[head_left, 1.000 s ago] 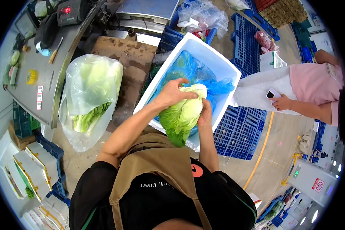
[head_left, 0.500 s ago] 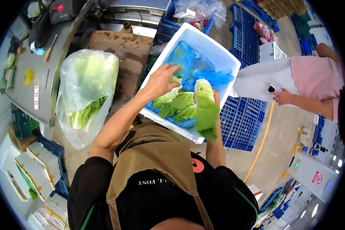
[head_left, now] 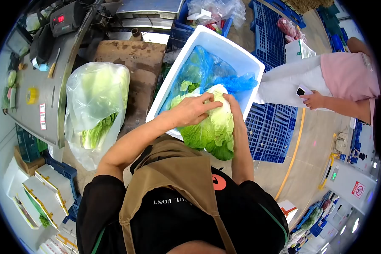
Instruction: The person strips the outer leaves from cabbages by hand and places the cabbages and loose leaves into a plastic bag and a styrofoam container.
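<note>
A head of napa cabbage (head_left: pixel 219 126) is held over the near side of a white foam box (head_left: pixel 249 63), its leafy end toward me. My right hand (head_left: pixel 236 109) wraps around its right side. Across its top left, my left hand (head_left: pixel 194 111) has curled fingers pressed on the outer leaves. Blue plastic film (head_left: pixel 216 70) lines the box, with more green leaves (head_left: pixel 189 86) lying inside, partly hidden by my left hand. To the left, a clear plastic bag (head_left: pixel 96 91) holds more cabbage.
A metal table (head_left: pixel 51 99) at left carries a scale (head_left: pixel 66 19), a knife (head_left: pixel 53 63) and yellow tape (head_left: pixel 31 96). Blue pallets (head_left: pixel 270 137) lie right of the box. A person in a pink top (head_left: pixel 345 70) stands there, holding a phone (head_left: pixel 302 90).
My left hand has moved from the leaves in the box onto the cabbage. The cabbage has come left and turned, showing its broad side. My right hand still holds it.
</note>
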Tool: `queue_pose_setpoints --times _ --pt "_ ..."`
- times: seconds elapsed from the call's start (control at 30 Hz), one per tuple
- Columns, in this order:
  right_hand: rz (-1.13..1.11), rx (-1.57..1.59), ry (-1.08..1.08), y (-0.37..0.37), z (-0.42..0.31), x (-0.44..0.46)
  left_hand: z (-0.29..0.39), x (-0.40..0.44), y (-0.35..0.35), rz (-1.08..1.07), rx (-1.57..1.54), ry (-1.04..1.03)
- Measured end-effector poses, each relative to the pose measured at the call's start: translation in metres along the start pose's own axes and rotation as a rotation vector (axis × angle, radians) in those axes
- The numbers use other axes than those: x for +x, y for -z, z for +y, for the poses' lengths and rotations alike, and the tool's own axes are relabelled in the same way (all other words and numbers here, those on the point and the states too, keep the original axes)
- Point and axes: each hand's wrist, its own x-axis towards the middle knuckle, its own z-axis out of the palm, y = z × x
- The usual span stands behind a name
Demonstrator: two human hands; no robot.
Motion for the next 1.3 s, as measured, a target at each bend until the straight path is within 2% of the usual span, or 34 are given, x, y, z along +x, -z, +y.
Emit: queue_pose_setpoints --times 0.07,0.17,0.23,0.27,0.37,0.4,0.5,0.53,0.63,0.67,0.77,0.8,0.9,1.03,1.17,1.23,1.3 --pt "-0.012 -0.059 0.012 -0.002 0.004 0.006 0.006 0.001 0.002 0.058 0.317 -0.099" --pt "-0.047 -0.182 0.127 -0.009 0.012 0.012 0.003 0.008 0.006 0.032 0.383 -0.247" --pt "-0.087 -0.265 0.188 -0.021 0.008 -0.005 0.001 0.003 0.011 0.027 0.161 -0.271" --pt "-0.160 -0.289 0.121 -0.017 0.005 -0.002 0.000 0.002 0.014 0.025 0.053 -0.283" --pt "-0.109 -0.446 0.150 -0.029 -0.002 -0.021 -0.002 -0.007 0.003 0.131 -0.055 -0.318" --pt "-0.167 -0.681 0.313 -0.010 0.000 -0.019 -0.002 -0.009 0.001 0.185 0.001 -0.368" --pt "0.003 -1.261 0.624 -0.031 -0.025 -0.069 -0.003 -0.019 -0.007 0.192 -0.184 -0.198" --pt "-0.106 -1.077 0.696 -0.035 -0.030 -0.079 -0.005 -0.022 -0.005 0.143 -0.263 -0.131" --pt "-0.300 -1.296 0.795 -0.056 -0.033 -0.100 -0.009 -0.026 -0.010 0.053 -0.261 -0.050" --pt "-0.250 -1.290 0.861 -0.047 -0.022 -0.089 -0.008 -0.027 -0.011 0.049 -0.281 -0.028" --pt "-0.004 -0.929 0.745 -0.023 -0.001 -0.064 -0.006 -0.026 -0.012 0.075 -0.298 0.022" --pt "0.062 -0.747 0.602 -0.015 0.003 -0.056 -0.003 -0.028 -0.014 0.104 -0.279 0.033" --pt "0.150 -0.014 0.346 -0.036 -0.006 -0.054 0.002 -0.036 -0.024 0.170 -0.293 0.035" --pt "0.100 0.405 0.261 -0.028 0.009 -0.027 0.012 -0.041 -0.027 0.338 -0.315 0.021" --pt "-0.138 0.462 0.137 -0.031 0.009 -0.037 0.017 -0.038 -0.016 0.405 -0.078 -0.037" --pt "-0.131 0.444 0.183 -0.037 0.009 -0.033 0.023 -0.035 -0.014 0.426 0.086 -0.058" --pt "-0.095 0.442 0.218 -0.049 0.002 -0.038 0.017 -0.037 -0.015 0.416 -0.021 -0.039"
